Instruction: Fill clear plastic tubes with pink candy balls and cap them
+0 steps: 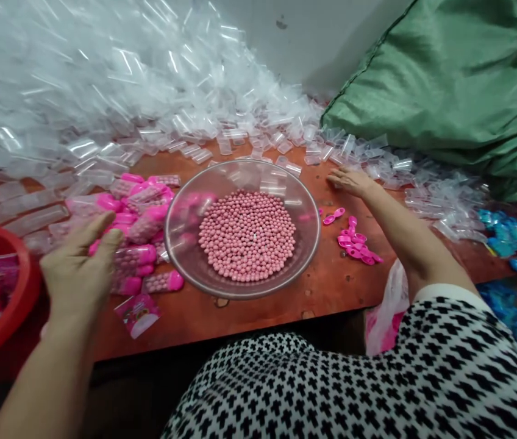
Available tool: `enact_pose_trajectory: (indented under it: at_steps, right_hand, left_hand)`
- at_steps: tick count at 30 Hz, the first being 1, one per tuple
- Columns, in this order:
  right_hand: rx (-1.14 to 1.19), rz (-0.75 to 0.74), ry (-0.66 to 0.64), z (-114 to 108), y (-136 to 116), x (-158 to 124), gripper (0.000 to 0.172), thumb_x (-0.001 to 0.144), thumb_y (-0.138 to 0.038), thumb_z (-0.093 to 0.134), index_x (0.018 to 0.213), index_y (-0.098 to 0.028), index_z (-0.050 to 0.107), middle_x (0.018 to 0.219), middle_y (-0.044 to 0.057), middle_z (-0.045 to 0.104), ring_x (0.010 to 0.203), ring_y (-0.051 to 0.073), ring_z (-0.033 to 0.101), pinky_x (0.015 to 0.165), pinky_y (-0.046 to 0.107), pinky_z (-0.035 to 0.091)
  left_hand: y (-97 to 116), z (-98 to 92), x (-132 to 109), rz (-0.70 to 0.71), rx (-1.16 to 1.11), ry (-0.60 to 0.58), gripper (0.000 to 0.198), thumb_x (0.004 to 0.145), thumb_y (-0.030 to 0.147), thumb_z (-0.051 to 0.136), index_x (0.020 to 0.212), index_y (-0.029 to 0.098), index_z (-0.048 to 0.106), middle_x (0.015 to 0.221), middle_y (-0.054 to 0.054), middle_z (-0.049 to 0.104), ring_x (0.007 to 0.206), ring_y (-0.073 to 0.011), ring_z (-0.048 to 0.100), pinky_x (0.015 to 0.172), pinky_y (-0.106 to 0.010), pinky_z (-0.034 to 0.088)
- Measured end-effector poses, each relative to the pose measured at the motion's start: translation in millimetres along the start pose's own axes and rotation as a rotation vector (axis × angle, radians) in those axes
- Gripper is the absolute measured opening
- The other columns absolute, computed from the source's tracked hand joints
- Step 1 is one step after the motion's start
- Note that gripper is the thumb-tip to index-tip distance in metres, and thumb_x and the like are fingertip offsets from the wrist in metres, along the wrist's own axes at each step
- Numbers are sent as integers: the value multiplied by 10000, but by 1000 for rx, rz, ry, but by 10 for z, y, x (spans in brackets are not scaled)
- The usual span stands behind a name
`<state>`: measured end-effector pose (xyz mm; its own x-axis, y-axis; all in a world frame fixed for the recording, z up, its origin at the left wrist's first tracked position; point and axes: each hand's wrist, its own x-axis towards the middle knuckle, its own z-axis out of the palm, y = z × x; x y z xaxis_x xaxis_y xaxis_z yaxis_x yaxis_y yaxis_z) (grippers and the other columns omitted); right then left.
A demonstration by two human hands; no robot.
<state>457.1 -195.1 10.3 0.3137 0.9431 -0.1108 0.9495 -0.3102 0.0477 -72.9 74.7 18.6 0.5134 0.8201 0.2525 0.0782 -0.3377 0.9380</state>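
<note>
Left hand (78, 265) open, just beside clear pink-capped plastic tubes (135, 259); right hand (352, 182) flat on orange tabletop (258, 317), near small pink plastic scoops (354, 241). Between: wide round clear bowl (317, 231) holding pink round beads (247, 235).

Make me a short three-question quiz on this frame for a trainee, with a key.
1. What fills the middle of the clear bowl?
2. True or false: the right hand grips the bowl's rim.
3. Which lies closest to the left hand?
A) pink-capped clear tubes
B) the green sack
C) the blue packets

Key:
1. Pink balls
2. False: it lies open on the orange-brown tabletop
3. A
</note>
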Motion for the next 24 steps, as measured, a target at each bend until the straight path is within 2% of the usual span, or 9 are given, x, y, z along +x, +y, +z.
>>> enact_pose_trajectory:
  at_steps: [3, 7, 9, 11, 14, 16, 19, 21, 24]
  right_hand:
    - [103, 3, 40, 81, 53, 24, 172, 920, -158, 549, 951, -146, 718, 947, 144, 729, 893, 208, 659, 828, 352, 496]
    - [182, 25, 139, 64, -64, -71, 292, 898, -397, 651, 720, -165, 665, 714, 106, 668, 719, 183, 636, 738, 330, 495]
    - [245, 70, 233, 5, -238, -168, 361, 887, -509, 636, 736, -181, 654, 656, 81, 640, 652, 195, 619, 678, 349, 509]
    - [332, 103, 348, -121, -510, -255, 385, 942, -543, 521, 894, -194, 677, 716, 77, 664, 625, 195, 596, 617, 352, 517]
    - [472, 38, 463, -429, -1072, -264, 400, 998, -484, 419, 1191, -218, 646, 1100, 118, 700, 768, 183, 631, 645, 321, 540]
    - [482, -117, 367, -636, -1475, -155, 371, 990, -441, 468, 1217, -229, 672, 1241, 106, 665, 877, 180, 654, 724, 304, 542]
    - [233, -387, -54, -788, -1977, 124, 302, 945, -299, 548, 1149, -161, 722, 1063, 121, 720, 910, 220, 665, 793, 326, 500]
    - [35, -391, -269, -753, -2228, 323, 258, 904, -219, 586, 1096, -140, 740, 960, 117, 743, 861, 223, 668, 760, 311, 468]
    - [26, -370, -392, -572, -2571, 551, 181, 888, -179, 611, 1015, -144, 735, 922, 88, 756, 798, 179, 659, 709, 260, 444]
  left_hand:
    - [26, 192, -141, 108, 280, 121, 324, 920, 287, 691, 1242, 321, 704, 1298, 66, 711, 1392, -295, 519, 1125, -514, 420]
    - [128, 552, -315, 220, 212, -6, 296, 902, 324, 721, 1198, 320, 729, 1255, 61, 732, 1378, -276, 540, 1210, -509, 380]
    - [150, 683, -360, 287, 234, -48, 291, 907, 340, 707, 1193, 294, 734, 1275, 9, 726, 1385, -281, 530, 1221, -551, 375]
    - [139, 759, -380, 344, 286, -75, 310, 937, 337, 659, 1231, 261, 718, 1304, -31, 712, 1394, -282, 517, 1210, -568, 384]
    - [79, 802, -380, 385, 341, -81, 320, 977, 318, 593, 1267, 233, 698, 1321, -45, 704, 1397, -270, 510, 1198, -552, 401]
    - [32, 813, -373, 399, 353, -78, 318, 985, 308, 583, 1272, 227, 695, 1321, -46, 703, 1404, -266, 500, 1203, -544, 395]
    - [-22, 831, -368, 417, 337, -73, 324, 980, 289, 596, 1283, 220, 688, 1323, -61, 701, 1410, -269, 492, 1202, -547, 392]
    - [-38, 848, -371, 416, 317, -68, 325, 976, 276, 603, 1286, 220, 684, 1319, -69, 703, 1410, -269, 495, 1196, -550, 398]
    - [-34, 879, -382, 402, 299, -47, 327, 980, 242, 585, 1294, 215, 673, 1321, -73, 701, 1404, -258, 506, 1188, -535, 412]
